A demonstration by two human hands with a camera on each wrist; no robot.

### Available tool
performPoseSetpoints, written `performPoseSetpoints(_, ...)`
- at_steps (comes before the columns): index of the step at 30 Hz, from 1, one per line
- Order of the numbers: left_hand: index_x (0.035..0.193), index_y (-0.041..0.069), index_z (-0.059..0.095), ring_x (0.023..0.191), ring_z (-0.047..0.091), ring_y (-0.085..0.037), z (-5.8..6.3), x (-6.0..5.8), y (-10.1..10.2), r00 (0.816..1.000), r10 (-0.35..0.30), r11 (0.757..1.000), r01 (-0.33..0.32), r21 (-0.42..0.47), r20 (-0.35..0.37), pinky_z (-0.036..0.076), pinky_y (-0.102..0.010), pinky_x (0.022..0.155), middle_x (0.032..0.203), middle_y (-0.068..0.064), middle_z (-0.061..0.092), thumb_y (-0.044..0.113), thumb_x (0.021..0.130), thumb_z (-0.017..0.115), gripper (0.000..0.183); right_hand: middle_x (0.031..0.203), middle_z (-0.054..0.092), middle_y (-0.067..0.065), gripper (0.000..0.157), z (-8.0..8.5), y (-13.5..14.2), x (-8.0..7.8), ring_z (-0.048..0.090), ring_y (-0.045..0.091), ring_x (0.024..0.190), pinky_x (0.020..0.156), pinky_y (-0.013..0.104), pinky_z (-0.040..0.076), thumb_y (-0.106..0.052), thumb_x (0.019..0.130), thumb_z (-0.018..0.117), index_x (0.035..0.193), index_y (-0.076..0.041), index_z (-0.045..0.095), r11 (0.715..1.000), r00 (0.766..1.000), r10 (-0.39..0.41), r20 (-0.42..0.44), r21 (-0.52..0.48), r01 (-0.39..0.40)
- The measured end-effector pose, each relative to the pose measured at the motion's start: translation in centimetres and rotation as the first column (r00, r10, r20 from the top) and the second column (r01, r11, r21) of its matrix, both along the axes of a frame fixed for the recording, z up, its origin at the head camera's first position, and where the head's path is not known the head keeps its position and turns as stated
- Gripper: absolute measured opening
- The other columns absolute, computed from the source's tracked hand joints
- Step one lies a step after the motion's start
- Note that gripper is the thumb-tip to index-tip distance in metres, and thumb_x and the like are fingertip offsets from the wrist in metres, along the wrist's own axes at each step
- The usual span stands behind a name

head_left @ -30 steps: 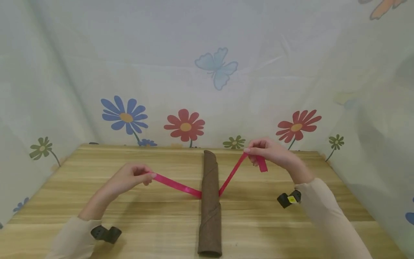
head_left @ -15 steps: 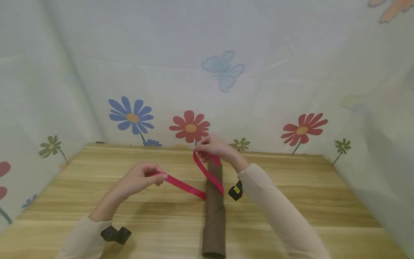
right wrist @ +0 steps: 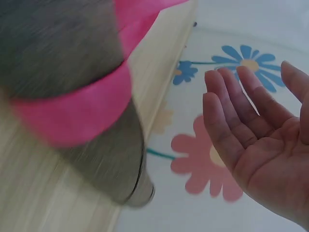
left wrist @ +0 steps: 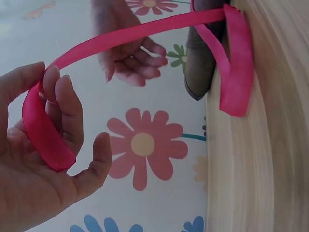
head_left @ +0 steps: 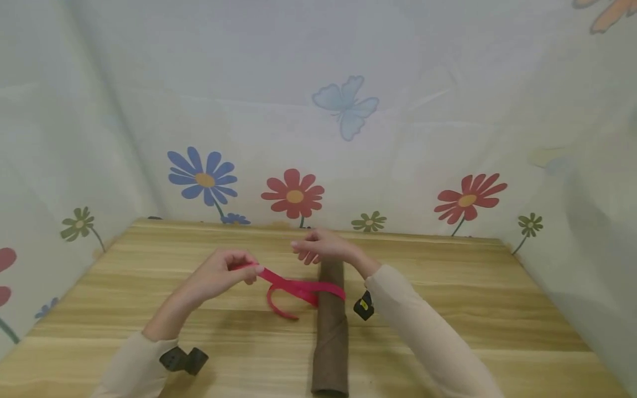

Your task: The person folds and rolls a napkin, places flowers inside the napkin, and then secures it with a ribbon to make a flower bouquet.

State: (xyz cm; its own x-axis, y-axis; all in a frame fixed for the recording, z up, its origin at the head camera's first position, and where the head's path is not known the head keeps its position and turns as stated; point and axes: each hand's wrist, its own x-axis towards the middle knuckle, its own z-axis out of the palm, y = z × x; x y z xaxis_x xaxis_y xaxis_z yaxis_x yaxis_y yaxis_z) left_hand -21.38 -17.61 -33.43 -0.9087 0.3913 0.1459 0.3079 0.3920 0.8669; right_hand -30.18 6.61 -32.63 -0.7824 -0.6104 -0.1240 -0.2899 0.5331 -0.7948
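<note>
A brown cardboard tube (head_left: pixel 330 348) lies lengthwise on the table, pointing away from me. A pink ribbon (right wrist: pixel 82 113) passes around its middle. My left hand (head_left: pixel 221 276) pinches one end of the ribbon between thumb and forefinger, left of the tube; in the left wrist view a short tail hangs over the palm. The ribbon's other end (head_left: pixel 283 316) lies loose in a curl on the table, left of the tube. Above the tube's far end hovers my right hand (head_left: pixel 325 246), its fingers loosely bent, holding nothing. In the right wrist view its palm (right wrist: pixel 270 159) is bare.
The light wooden table (head_left: pixel 448 320) reaches back to a white curtain (head_left: pixel 239 72) printed with flowers and a butterfly. Black wrist cameras (head_left: pixel 184 360) hang below both sleeves.
My right hand has carried its ribbon end leftward across the tube and let it go; that end dropped to the table. The left hand keeps its pinch, nearly still.
</note>
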Motion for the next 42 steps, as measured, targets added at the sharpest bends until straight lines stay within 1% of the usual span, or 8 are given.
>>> performPoseSetpoints(5, 0.088, 0.002, 0.062, 0.071, 0.058, -0.022, 1.4, -1.1, 2.1, 0.999, 0.033, 0.999, -0.033, 0.012, -0.01, 0.042, -0.035, 0.067, 0.073, -0.01, 0.062, 0.029, 0.084, 0.065, 0.028, 0.091, 0.066, 0.019, 0.033, -0.6, 4.7, 1.0, 0.064, 0.027, 0.081, 0.076, 0.043, 0.05, -0.025, 0.09, 0.055, 0.101, 0.006, 0.063, 0.999, 0.999, -0.033, -0.001, -0.024, 0.033)
performPoseSetpoints(9, 0.086, 0.001, 0.061, 0.073, 0.058, -0.026, 2.8, -2.3, 4.5, 0.999, 0.007, 0.999, -0.004, 0.046, -0.051, 0.043, -0.033, 0.067, 0.073, -0.011, 0.061, 0.024, 0.086, 0.063, 0.022, 0.09, 0.065, 0.021, 0.033, -1.3, 8.9, 1.7, 0.064, 0.025, 0.079, 0.075, 0.042, 0.051, -0.023, 0.091, 0.054, 0.101, 0.008, 0.063, 0.996, 0.998, -0.061, 0.012, -0.059, 0.062)
performPoseSetpoints(16, 0.087, 0.0, 0.061, 0.071, 0.063, -0.022, 4.6, -4.4, 10.7, 0.999, -0.018, 0.996, 0.021, 0.083, -0.042, 0.05, -0.036, 0.076, 0.075, -0.013, 0.065, 0.017, 0.086, 0.062, 0.017, 0.092, 0.062, 0.027, 0.04, -2.6, 16.2, 2.8, 0.064, 0.026, 0.079, 0.074, 0.04, 0.052, -0.025, 0.092, 0.053, 0.105, 0.013, 0.058, 0.985, 0.988, -0.15, 0.045, -0.081, 0.153)
performPoseSetpoints(21, 0.083, 0.003, 0.061, 0.069, 0.065, -0.014, 4.6, -5.6, 15.8, 1.0, -0.015, 1.0, 0.015, 0.022, -0.008, 0.05, -0.033, 0.078, 0.072, -0.005, 0.067, 0.018, 0.085, 0.063, 0.015, 0.093, 0.062, 0.026, 0.043, -3.4, 20.7, 3.8, 0.063, 0.025, 0.079, 0.074, 0.038, 0.052, -0.025, 0.092, 0.052, 0.109, 0.014, 0.055, 0.967, 0.971, -0.231, 0.065, -0.093, 0.236)
performPoseSetpoints(27, 0.089, 0.004, 0.065, 0.078, 0.064, -0.016, 3.4, -6.8, 20.6, 0.993, -0.104, 0.986, 0.095, -0.14, -0.059, 0.049, -0.029, 0.076, 0.083, -0.005, 0.068, 0.017, 0.088, 0.058, 0.015, 0.096, 0.061, 0.026, 0.044, -3.6, 24.4, 4.9, 0.063, 0.028, 0.084, 0.076, 0.037, 0.051, -0.025, 0.093, 0.051, 0.112, 0.015, 0.053, 0.945, 0.949, -0.31, 0.05, -0.091, 0.314)
performPoseSetpoints(34, 0.116, 0.007, 0.059, 0.095, 0.061, -0.017, 2.0, -7.4, 21.3, 0.945, -0.327, 0.908, 0.306, -0.287, -0.027, 0.046, -0.033, 0.085, 0.107, -0.007, 0.063, 0.032, 0.094, 0.048, 0.036, 0.101, 0.059, 0.027, 0.049, -3.7, 26.1, 5.2, 0.061, 0.031, 0.088, 0.08, 0.042, 0.05, -0.026, 0.094, 0.049, 0.116, 0.017, 0.049, 0.933, 0.938, -0.336, 0.081, -0.109, 0.343)
performPoseSetpoints(38, 0.113, 0.005, 0.06, 0.093, 0.062, -0.019, 1.8, -7.3, 19.6, 0.92, -0.391, 0.891, 0.38, -0.248, 0.003, 0.046, -0.033, 0.085, 0.105, -0.007, 0.063, 0.03, 0.094, 0.048, 0.034, 0.102, 0.06, 0.026, 0.048, -3.8, 26.2, 5.1, 0.061, 0.032, 0.09, 0.08, 0.042, 0.049, -0.027, 0.093, 0.05, 0.116, 0.015, 0.05, 0.928, 0.931, -0.356, 0.078, -0.086, 0.362)
performPoseSetpoints(42, 0.109, 0.004, 0.062, 0.091, 0.062, -0.019, 1.2, -7.4, 17.1, 0.91, -0.415, 0.877, 0.395, -0.273, -0.015, 0.047, -0.031, 0.083, 0.099, -0.006, 0.064, 0.023, 0.092, 0.052, 0.027, 0.104, 0.062, 0.022, 0.046, -3.9, 25.3, 5.0, 0.061, 0.031, 0.094, 0.08, 0.04, 0.05, -0.03, 0.092, 0.052, 0.115, 0.01, 0.054, 0.935, 0.935, -0.353, 0.041, -0.018, 0.354)
